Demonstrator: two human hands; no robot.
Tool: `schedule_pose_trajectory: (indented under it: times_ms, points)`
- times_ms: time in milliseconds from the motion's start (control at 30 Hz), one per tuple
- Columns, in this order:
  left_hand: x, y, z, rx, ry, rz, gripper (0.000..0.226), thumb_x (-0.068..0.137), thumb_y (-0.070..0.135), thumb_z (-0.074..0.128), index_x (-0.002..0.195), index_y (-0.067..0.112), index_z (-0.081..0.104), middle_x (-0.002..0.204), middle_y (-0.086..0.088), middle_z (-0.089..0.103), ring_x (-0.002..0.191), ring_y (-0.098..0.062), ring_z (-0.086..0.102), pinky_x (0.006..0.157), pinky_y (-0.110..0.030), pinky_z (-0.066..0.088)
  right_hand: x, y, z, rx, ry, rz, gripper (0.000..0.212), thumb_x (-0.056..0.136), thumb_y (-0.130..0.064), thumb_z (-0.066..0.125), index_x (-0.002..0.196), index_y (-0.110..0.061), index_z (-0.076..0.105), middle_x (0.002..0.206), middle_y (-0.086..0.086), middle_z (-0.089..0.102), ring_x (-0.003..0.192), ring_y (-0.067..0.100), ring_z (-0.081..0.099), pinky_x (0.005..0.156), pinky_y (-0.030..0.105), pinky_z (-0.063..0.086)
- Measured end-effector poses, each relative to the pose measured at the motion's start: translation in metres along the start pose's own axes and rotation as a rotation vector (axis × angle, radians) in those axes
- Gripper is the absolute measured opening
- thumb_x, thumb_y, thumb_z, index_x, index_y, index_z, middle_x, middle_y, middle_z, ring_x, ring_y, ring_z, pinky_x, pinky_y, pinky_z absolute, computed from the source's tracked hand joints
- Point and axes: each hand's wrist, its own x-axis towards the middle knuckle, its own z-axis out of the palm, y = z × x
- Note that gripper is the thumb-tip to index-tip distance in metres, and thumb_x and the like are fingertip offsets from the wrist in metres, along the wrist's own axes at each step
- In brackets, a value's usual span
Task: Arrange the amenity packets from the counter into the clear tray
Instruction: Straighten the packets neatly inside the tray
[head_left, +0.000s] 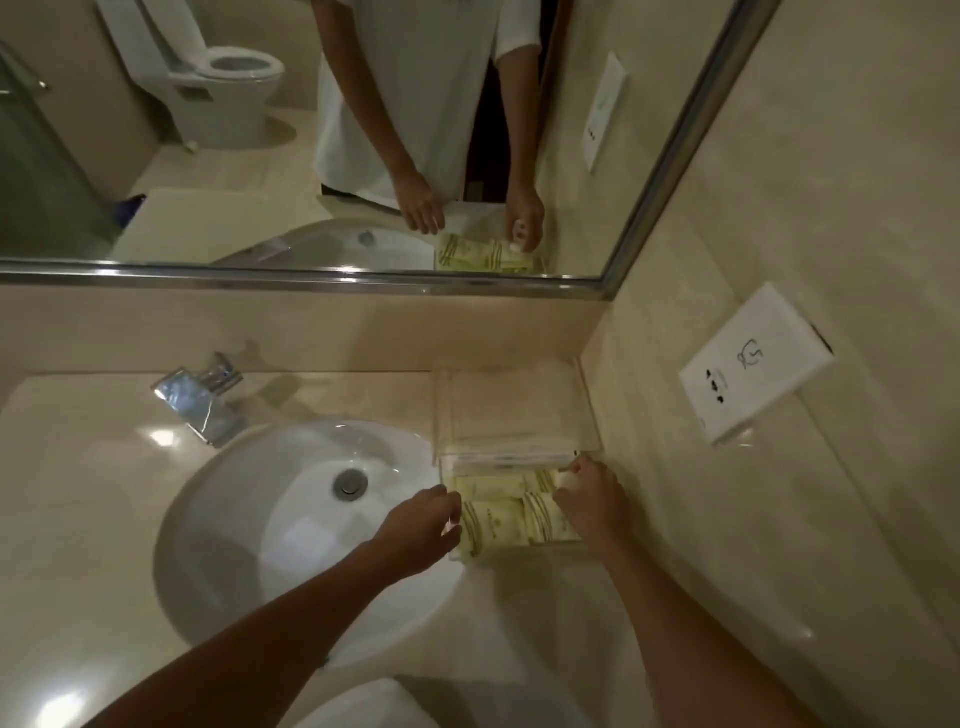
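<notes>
A clear tray stands on the counter to the right of the sink, close to the side wall. Several pale yellow amenity packets lie flat inside it, side by side. My left hand touches the tray's left edge with loosely bent fingers and holds nothing that I can see. My right hand reaches into the tray's right side and pinches a small white packet above the yellow ones. The mirror shows the same white item in that hand.
A white sink with a chrome faucet fills the counter's left half. A second clear tray sits behind the first, against the back wall. A white wall socket is mounted on the right wall. The mirror runs above the counter.
</notes>
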Motion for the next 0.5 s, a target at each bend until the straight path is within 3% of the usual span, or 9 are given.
schedule_pose_trajectory:
  times_ms: [167, 500]
  points:
    - [0.021, 0.013, 0.013, 0.044, 0.008, 0.011, 0.026, 0.084, 0.030, 0.063, 0.104, 0.016, 0.053, 0.110, -0.003, 0.053, 0.095, -0.020, 0.051, 0.073, -0.030, 0.046, 0.026, 0.007, 0.010, -0.043, 0.051, 0.001, 0.031, 0.080, -0.028, 0.064, 0.107, -0.019, 0.055, 0.106, 0.006, 0.062, 0.090, 0.027, 0.061, 0.066, 0.030, 0.042]
    - [0.037, 0.017, 0.035, 0.084, 0.027, -0.007, 0.044, 0.078, 0.043, 0.070, 0.107, 0.018, 0.051, 0.117, -0.002, 0.050, 0.095, -0.018, 0.048, 0.073, -0.029, 0.046, 0.034, 0.025, 0.030, -0.147, 0.076, -0.048, 0.056, 0.080, -0.027, 0.071, 0.129, -0.011, 0.050, 0.113, 0.010, 0.062, 0.096, 0.026, 0.062, 0.074, 0.031, 0.049]
